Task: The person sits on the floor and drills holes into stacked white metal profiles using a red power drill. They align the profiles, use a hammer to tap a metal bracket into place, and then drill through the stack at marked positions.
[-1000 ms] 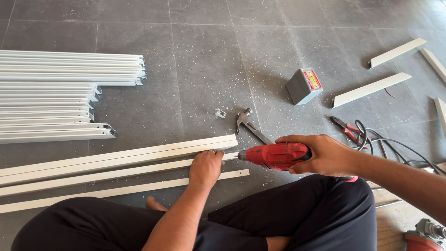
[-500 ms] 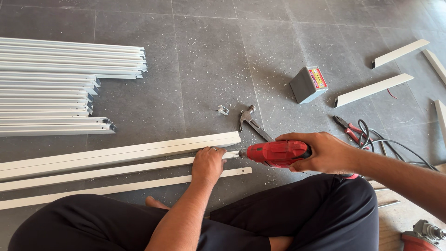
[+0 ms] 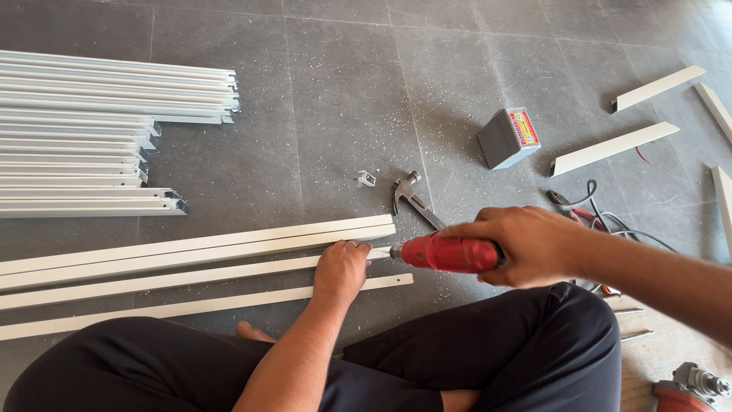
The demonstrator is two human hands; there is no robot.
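Observation:
I sit cross-legged on a grey tiled floor. My right hand [image 3: 530, 244] grips a red power drill [image 3: 446, 253] held level, its bit pointing left at the end of a long white metal strip [image 3: 191, 276]. My left hand [image 3: 341, 268] presses down on that strip right beside the drill tip. Two more white strips lie alongside: a wider channel [image 3: 229, 243] just beyond and a thin one [image 3: 191, 307] nearer my legs.
A stack of white channels [image 3: 99, 130] lies at the far left. A claw hammer [image 3: 412, 197], a small metal bracket [image 3: 366, 178], a grey box [image 3: 507, 137], red-handled pliers with cables [image 3: 579, 210] and short white offcuts [image 3: 614, 149] lie around. Another red tool [image 3: 690, 389] sits at bottom right.
The hands and drill hold nearly the same pose against the strip. The view has shifted slightly downward.

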